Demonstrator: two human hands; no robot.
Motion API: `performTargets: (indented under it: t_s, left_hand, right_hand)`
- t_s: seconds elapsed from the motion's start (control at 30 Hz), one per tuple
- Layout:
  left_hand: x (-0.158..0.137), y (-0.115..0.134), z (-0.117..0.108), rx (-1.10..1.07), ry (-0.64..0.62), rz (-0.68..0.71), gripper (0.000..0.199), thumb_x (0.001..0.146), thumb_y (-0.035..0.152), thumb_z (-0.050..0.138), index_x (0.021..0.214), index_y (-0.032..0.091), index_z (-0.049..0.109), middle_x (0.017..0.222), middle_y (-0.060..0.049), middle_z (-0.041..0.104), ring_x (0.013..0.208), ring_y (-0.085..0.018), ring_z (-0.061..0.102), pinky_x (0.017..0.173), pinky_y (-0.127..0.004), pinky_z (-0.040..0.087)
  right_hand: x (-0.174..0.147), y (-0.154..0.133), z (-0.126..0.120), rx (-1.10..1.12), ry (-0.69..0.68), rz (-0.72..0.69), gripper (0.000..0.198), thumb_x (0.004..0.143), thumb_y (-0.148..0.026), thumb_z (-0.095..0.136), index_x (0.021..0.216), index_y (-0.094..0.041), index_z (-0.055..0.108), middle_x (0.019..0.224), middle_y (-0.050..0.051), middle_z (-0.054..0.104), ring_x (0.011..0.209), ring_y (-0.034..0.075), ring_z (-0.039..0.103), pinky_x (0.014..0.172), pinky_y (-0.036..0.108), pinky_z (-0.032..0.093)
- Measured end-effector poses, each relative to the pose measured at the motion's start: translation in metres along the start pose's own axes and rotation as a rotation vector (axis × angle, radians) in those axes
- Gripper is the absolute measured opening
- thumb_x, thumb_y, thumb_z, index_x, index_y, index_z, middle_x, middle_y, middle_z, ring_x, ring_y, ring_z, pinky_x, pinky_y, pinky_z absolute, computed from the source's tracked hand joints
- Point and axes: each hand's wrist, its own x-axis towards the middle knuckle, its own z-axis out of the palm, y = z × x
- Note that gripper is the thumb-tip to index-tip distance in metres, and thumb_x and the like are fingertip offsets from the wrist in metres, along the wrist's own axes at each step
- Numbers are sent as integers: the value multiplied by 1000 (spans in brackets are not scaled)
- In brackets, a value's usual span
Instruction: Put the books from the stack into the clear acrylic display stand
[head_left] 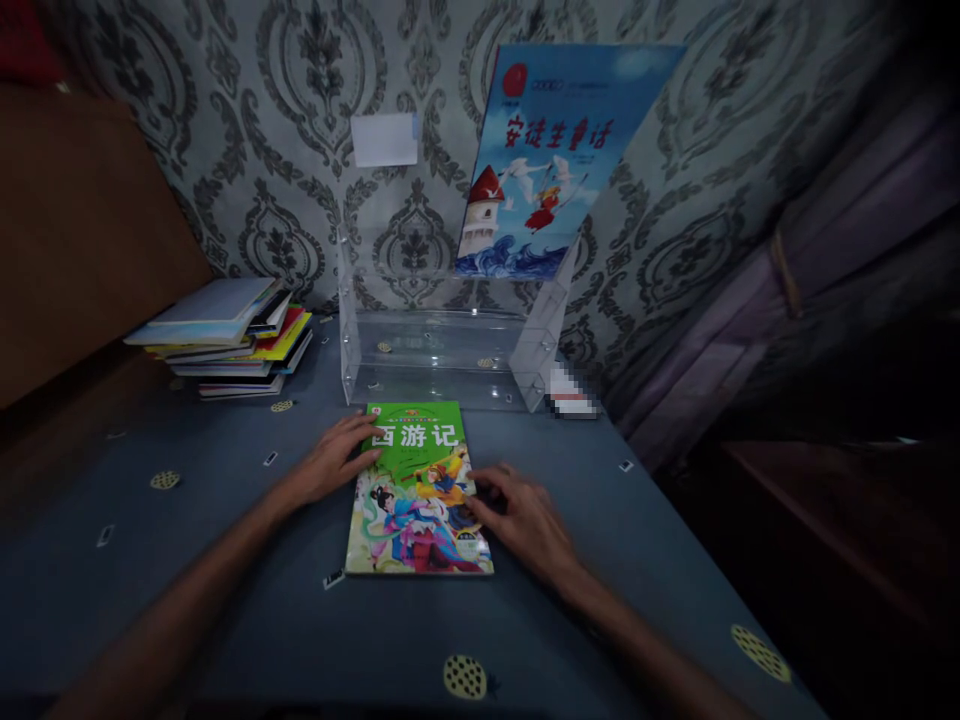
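Green book (pixel 414 495) (cover up) lies lengthwise, top toward rack (pixel 538 325).

– Looks bright or dim?
– Looks dim, cool in tone; shows brightest around the green book (pixel 409 490) at centre, sinks to near black at lower right.
– Any glare?
– Only small glints on the clear rack (pixel 541 330).
– Sharp throughout?
– Reads crisply mid-frame, smears toward the corners, breaks into pixels over a white object (pixel 573 395) right of centre.
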Motion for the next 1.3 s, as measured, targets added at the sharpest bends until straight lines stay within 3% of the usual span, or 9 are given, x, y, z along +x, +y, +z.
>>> performTargets:
  t_s: [0.13,0.23,0.3,0.47,0.7,0.97,1.17,1.3]
  left_hand:
    - [1,7,17,64,130,8,31,99,40,47,120,22,61,147,-12,55,143,-28,44,116,-50,40]
    - [2,8,28,104,204,14,27,99,37,45,115,21,59,146,-13,54,144,-28,43,114,-50,42]
    - [1,7,34,131,224,26,27,101,35,42,116,20,57,145,-15,54,144,-28,43,114,-50,42]
    - [0,7,36,186,226,21,27,102,35,42,119,20,56,149,-16,51,145,-30,42,113,-51,42]
    - [1,9,34,182,211,-5,29,101,36,42,121,20,57,152,-15,50,145,-30,41,114,-51,42]
    - [1,12,33,203,242,6,28,101,36,42,118,21,58,145,-14,54,140,-30,46,110,-51,45]
    - [9,11,28,249,236,15,36,99,38,45,127,20,58,138,-15,57,125,-31,57,102,-51,50]
    - [13,4,32,236,246,-7,41,98,41,45,131,20,57,141,-15,55,127,-32,56,103,-51,49]
  right_hand:
    - [27,-18,10,-173,31,-241,24,93,-29,60,111,-20,72,109,11,70,105,26,66,93,40,54]
    - [54,-35,32,-195,-66,-444,33,92,-24,63,123,-15,67,133,17,63,125,27,59,107,43,48]
    - [70,-43,44,-231,-115,-491,37,95,-24,61,131,-12,62,143,19,58,136,28,51,115,46,41]
    - [93,-29,45,-285,-86,-380,40,98,-26,58,136,-12,60,146,20,56,139,28,50,120,52,33]
    - [89,8,36,-201,45,-279,43,97,-27,52,136,-11,62,151,18,52,141,28,49,117,47,39]
    - [86,8,37,-178,120,-238,39,93,-24,55,130,-15,67,143,16,59,135,28,53,115,49,41]
    - [82,5,33,-130,96,-188,40,95,-22,52,131,-14,66,146,17,57,133,27,57,115,45,43]
    - [81,3,32,-109,74,-167,40,96,-22,52,133,-15,65,148,16,56,134,26,57,114,44,45]
